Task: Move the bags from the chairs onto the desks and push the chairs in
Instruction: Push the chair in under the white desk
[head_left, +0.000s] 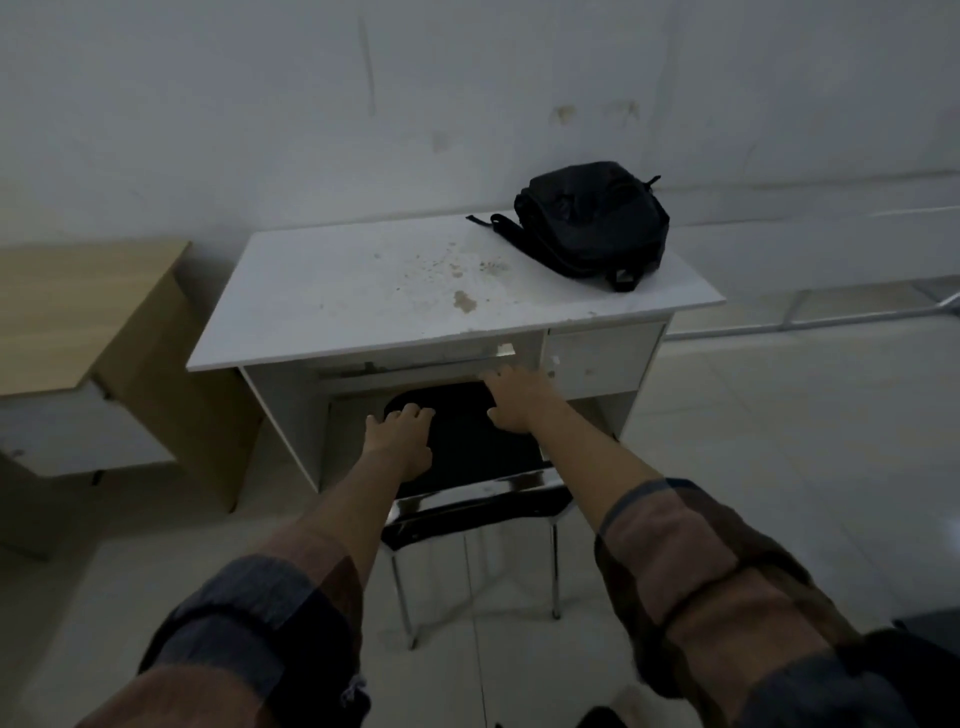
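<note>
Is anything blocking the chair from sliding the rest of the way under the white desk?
Nothing visible does. The chair is lined up with the open kneehole of the white desk, its seat front already under the edge. Left hand and right hand rest on the seat. The black bag lies on the desktop, out of the path.

Desk (363, 291) as landmark: bag (592, 221) lies on its top at the far right corner. Chair (467, 467) stands before the desk, seat partly under it, with left hand (400, 441) and right hand (514, 397) on the seat. Second desk (78, 312) stands to the left of it.
</note>
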